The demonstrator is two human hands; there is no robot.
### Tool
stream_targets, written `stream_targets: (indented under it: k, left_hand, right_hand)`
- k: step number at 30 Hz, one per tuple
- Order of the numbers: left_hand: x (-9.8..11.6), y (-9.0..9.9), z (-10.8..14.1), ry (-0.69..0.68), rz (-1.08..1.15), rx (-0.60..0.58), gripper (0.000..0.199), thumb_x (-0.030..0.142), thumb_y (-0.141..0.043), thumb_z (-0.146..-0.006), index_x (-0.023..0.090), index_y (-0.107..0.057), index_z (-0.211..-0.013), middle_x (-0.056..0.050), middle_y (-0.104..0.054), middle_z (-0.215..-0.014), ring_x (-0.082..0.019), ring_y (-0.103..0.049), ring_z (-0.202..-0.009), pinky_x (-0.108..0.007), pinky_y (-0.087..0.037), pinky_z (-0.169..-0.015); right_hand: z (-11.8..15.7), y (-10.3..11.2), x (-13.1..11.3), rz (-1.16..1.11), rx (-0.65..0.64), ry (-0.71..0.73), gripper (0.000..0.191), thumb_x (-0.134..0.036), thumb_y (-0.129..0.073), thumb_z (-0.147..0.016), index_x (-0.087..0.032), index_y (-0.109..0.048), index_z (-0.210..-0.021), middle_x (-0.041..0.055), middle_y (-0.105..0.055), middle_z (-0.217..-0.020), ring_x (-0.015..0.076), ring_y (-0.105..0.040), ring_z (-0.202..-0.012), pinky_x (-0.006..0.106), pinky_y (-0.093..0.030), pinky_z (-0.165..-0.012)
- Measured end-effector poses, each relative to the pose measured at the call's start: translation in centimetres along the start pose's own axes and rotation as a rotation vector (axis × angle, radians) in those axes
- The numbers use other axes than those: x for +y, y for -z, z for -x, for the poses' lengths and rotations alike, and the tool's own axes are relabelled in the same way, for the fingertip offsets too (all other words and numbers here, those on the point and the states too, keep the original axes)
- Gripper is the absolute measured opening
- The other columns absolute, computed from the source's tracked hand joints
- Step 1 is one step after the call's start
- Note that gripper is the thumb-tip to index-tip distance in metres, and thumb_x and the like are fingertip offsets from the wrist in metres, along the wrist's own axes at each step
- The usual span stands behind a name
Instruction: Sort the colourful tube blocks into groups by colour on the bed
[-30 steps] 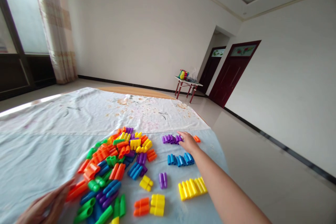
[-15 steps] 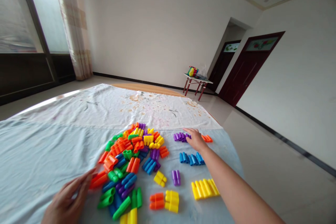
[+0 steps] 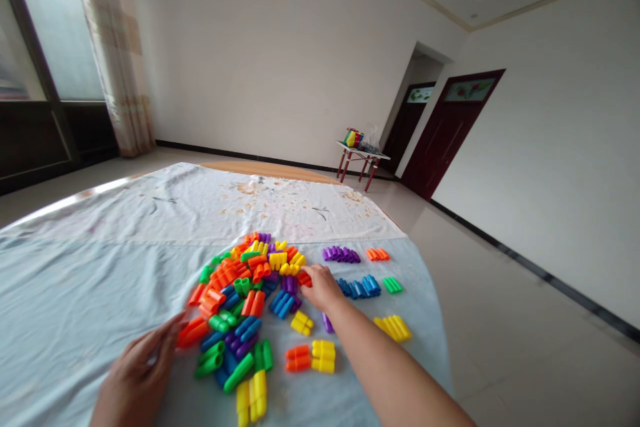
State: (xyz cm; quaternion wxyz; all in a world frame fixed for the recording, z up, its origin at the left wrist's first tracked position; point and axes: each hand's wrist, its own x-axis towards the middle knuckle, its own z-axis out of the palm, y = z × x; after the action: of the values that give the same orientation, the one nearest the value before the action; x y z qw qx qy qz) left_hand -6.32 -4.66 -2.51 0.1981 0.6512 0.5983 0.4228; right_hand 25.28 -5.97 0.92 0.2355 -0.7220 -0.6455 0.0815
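Note:
My right hand (image 3: 323, 287) is at the right edge of a mixed heap of plastic bullet-shaped building blocks (image 3: 255, 303), its thumb and fingers closed around an orange block (image 3: 305, 278). At the heap's left side lies my left hand (image 3: 140, 367), fingers stretched out and touching or nearly touching an orange block (image 3: 193, 332). Rows sorted by colour lie to the right: purple blocks (image 3: 341, 254), blue blocks (image 3: 360, 287) and yellow blocks (image 3: 393, 328). Small orange blocks (image 3: 377, 254) and green blocks (image 3: 393, 285) sit beyond them. My right forearm partly covers a purple block (image 3: 327, 322).
A pale blue and floral cloth (image 3: 90, 307) covers the round table. Nearer me lie a loose orange block (image 3: 298, 358) and yellow block (image 3: 323, 356) side by side. A small side table (image 3: 363, 151) with bags stands by the far wall, left of a dark red door (image 3: 450, 133).
My right hand has moved left and nearer, from between the purple and orange rows to the heap's edge, where it grips an orange block. The left hand stays beside the heap.

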Motion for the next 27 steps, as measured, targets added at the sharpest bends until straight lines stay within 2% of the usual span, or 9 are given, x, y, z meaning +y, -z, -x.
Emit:
stream_targets:
  k: [6,10,14,17,21,25,27]
  left_hand:
    - [0.5,0.1,0.2,-0.001,-0.015,-0.028,0.045,0.054,-0.044,-0.07,0.023,-0.068,-0.092,-0.005,-0.07,-0.094,-0.022,-0.065,-0.088,-0.027,-0.052,-0.07]
    - [0.2,0.1,0.1,0.003,-0.049,-0.056,0.045,0.052,-0.044,-0.072,0.022,-0.067,-0.097,-0.006,-0.069,-0.097,-0.021,-0.064,-0.089,-0.026,-0.05,-0.075]
    - [0.5,0.2,0.0,0.007,-0.086,-0.102,0.047,0.048,-0.044,-0.074,0.019,-0.065,-0.104,-0.009,-0.067,-0.102,-0.021,-0.062,-0.093,-0.028,-0.047,-0.083]
    - [0.9,0.3,0.0,0.01,-0.106,-0.112,0.049,0.049,-0.041,-0.075,0.018,-0.064,-0.105,-0.01,-0.066,-0.104,-0.021,-0.061,-0.095,-0.029,-0.046,-0.084]
    - [1.0,0.3,-0.1,0.002,-0.145,-0.114,0.054,0.052,-0.038,-0.074,0.017,-0.065,-0.104,-0.01,-0.066,-0.103,-0.023,-0.061,-0.096,-0.031,-0.046,-0.086]
    - [0.0,-0.2,-0.4,-0.014,-0.182,-0.113,0.053,0.055,-0.036,-0.074,0.021,-0.065,-0.103,-0.008,-0.068,-0.1,-0.023,-0.062,-0.093,-0.032,-0.047,-0.084]
    - [-0.7,-0.5,-0.6,-0.051,-0.215,-0.067,0.05,0.055,-0.036,-0.075,0.025,-0.066,-0.1,-0.004,-0.069,-0.095,-0.023,-0.064,-0.088,-0.031,-0.049,-0.079]
  right_hand:
    - [3.2,1.9,-0.8,-0.085,-0.003,0.088,0.059,-0.005,-0.051,-0.069,-0.018,-0.05,-0.127,0.0082,-0.057,-0.12,0.018,-0.049,-0.113,0.031,-0.036,-0.1]
    - [6.6,3.1,-1.8,-0.212,-0.111,0.216,0.068,-0.003,-0.048,-0.067,-0.024,-0.043,-0.132,0.0043,-0.053,-0.124,0.0162,-0.046,-0.116,0.033,-0.034,-0.103]
    - [8.6,2.8,-2.4,-0.233,-0.233,0.274,0.07,-0.001,-0.045,-0.066,-0.025,-0.044,-0.132,0.0043,-0.054,-0.124,0.0167,-0.045,-0.115,0.033,-0.034,-0.102]
    - [9.0,2.6,-2.4,-0.23,-0.251,0.27,0.068,-0.003,-0.046,-0.067,-0.026,-0.045,-0.131,0.0044,-0.053,-0.126,0.0173,-0.043,-0.116,0.034,-0.032,-0.103]
    - [9.0,2.7,-2.1,-0.21,-0.179,0.243,0.062,-0.01,-0.054,-0.07,-0.023,-0.047,-0.13,0.006,-0.054,-0.124,0.019,-0.044,-0.114,0.033,-0.032,-0.102]
    - [8.8,2.4,-1.9,-0.158,-0.166,0.182,0.058,-0.015,-0.06,-0.07,-0.025,-0.051,-0.126,0.0056,-0.059,-0.114,0.021,-0.048,-0.108,0.036,-0.036,-0.098]
    - [8.7,2.2,-1.9,-0.145,-0.15,0.173,0.055,-0.016,-0.062,-0.07,-0.026,-0.054,-0.123,0.0055,-0.061,-0.11,0.0213,-0.05,-0.104,0.036,-0.038,-0.096]
